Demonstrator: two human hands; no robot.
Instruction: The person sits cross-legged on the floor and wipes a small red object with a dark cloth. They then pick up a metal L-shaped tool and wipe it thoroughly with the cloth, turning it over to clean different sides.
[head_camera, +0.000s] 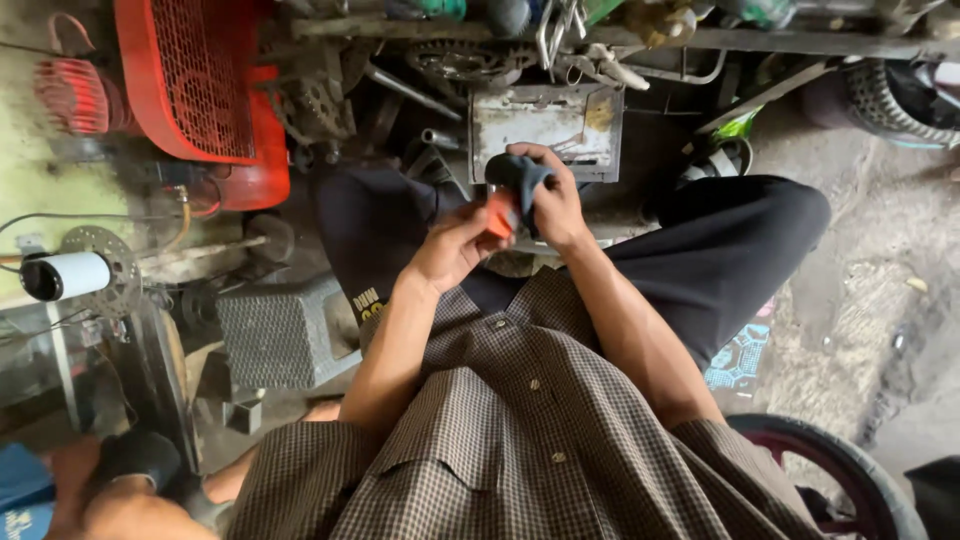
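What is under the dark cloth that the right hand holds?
Under the dark cloth an orange part shows, pinched by the left hand. The right hand and cloth cover its upper end.

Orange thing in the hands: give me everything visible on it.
The small orange piece shows only as a bright, smooth-looking sliver, mostly hidden. A dark cloth covers its upper side, held by the right hand; the left hand grips it from below with its fingertips. It is held above the lap in front of a grimy grey metal box. Shape and material cannot be told.
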